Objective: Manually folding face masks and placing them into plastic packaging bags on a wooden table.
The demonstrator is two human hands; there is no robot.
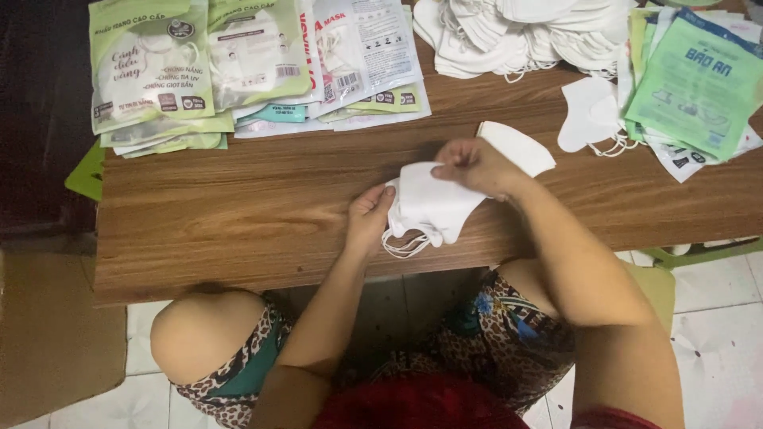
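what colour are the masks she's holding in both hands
White, ear loops too; the masks show best in the head view.

Wood-grain table [238,214], smooth, slight sheen. On it: matt white cloth masks [433,205], glossy plastic packets [151,63] at its far edge.

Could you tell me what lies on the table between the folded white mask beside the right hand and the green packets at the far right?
A loose white mask with ear loops, per the head view.
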